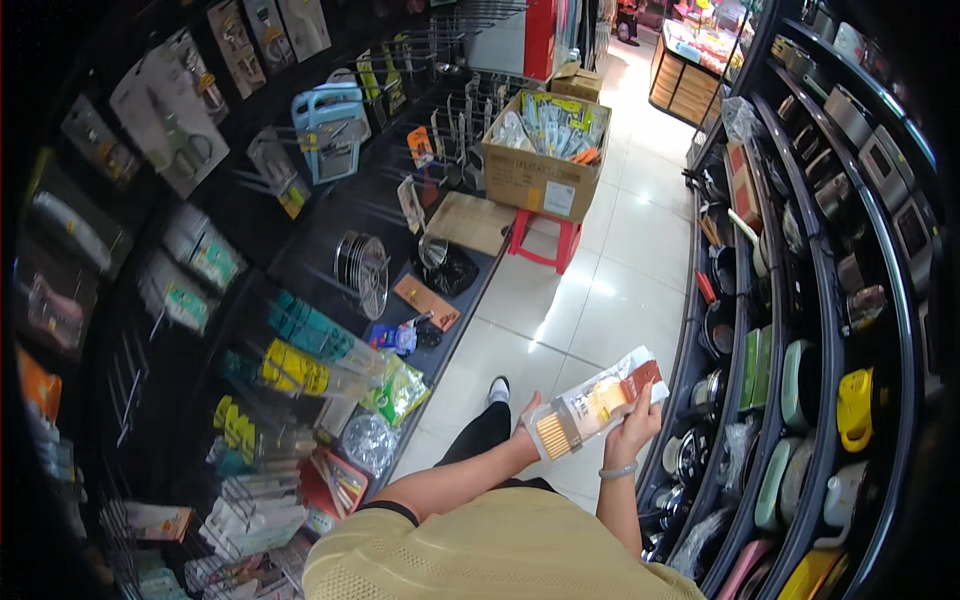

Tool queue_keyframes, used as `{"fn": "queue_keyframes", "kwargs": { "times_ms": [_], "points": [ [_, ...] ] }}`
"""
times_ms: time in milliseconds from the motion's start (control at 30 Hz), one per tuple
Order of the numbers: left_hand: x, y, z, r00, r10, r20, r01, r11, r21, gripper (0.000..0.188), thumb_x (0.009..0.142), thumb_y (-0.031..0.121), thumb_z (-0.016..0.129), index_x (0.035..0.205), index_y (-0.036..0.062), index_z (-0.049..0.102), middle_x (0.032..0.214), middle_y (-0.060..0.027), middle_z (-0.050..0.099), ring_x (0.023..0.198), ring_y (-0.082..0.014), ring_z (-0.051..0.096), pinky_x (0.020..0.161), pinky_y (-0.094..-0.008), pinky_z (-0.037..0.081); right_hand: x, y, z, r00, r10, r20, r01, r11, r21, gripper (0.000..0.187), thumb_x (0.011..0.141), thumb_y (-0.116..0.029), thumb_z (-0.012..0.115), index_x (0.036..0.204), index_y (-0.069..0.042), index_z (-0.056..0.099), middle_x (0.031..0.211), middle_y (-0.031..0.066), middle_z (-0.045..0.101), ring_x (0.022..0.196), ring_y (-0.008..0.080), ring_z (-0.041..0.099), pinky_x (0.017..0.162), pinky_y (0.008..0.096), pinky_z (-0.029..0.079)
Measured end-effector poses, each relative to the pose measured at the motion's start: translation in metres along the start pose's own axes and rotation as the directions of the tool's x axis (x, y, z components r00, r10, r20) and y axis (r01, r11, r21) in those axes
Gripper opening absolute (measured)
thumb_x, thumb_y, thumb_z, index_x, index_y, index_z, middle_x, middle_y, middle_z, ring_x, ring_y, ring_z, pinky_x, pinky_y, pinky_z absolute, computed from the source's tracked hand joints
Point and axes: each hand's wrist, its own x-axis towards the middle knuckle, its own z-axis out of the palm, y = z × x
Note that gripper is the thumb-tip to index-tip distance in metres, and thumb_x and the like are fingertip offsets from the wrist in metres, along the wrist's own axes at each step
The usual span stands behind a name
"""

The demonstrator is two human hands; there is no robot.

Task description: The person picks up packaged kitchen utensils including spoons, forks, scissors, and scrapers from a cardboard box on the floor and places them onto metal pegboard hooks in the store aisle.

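Observation:
In front of my body I hold a flat clear packet of thin wooden sticks [560, 432] with a brown and white printed label. My left hand [527, 428] grips its left end, most of the fingers hidden behind the packet. My right hand [636, 424], with a pale bangle at the wrist, is closed on the right end, next to the dark red part of the label. The packet lies tilted, its right end farther from me, with the sticks showing at the lower left end.
Hanging goods line the dark rack on my left, among them a blue cutting board [328, 130]. Ahead, an open cardboard box [540, 185] of packaged items rests on a red stool [545, 240]. Shelves of pots and pans [720, 330] run along my right. A tiled floor [625, 285] lies between.

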Motion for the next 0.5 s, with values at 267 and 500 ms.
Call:
{"fn": "queue_keyframes", "kwargs": {
  "times_ms": [267,500],
  "points": [
    [0.091,0.105,0.095,0.939,0.074,0.337,-0.212,0.894,0.395,0.055,0.093,0.039,0.031,0.135,0.0035,0.032,0.137,-0.0142,0.037,0.124,-0.0282,0.038,0.105,-0.0419,0.030,0.125,0.018,0.086,0.980,-0.131,0.149,0.191,0.833,-0.519,0.021,0.088,-0.016,0.057,0.097,0.003,0.058,0.088,0.0048,0.060,0.076,0.0085,0.053,0.066,0.0225,0.043],
    [0.127,0.199,0.158,0.794,0.111,0.598,-0.504,0.671,0.544,0.050,0.095,0.032,0.029,0.137,0.0052,0.030,0.140,-0.0126,0.033,0.127,-0.0256,0.035,0.104,-0.0393,0.032,0.199,0.024,0.199,0.930,-0.053,0.364,0.275,0.758,-0.591,0.015,0.087,-0.016,0.057,0.087,-0.002,0.054,0.066,-0.0032,0.050,0.059,0.0035,0.042,0.048,0.0200,0.032]
  ]
}}
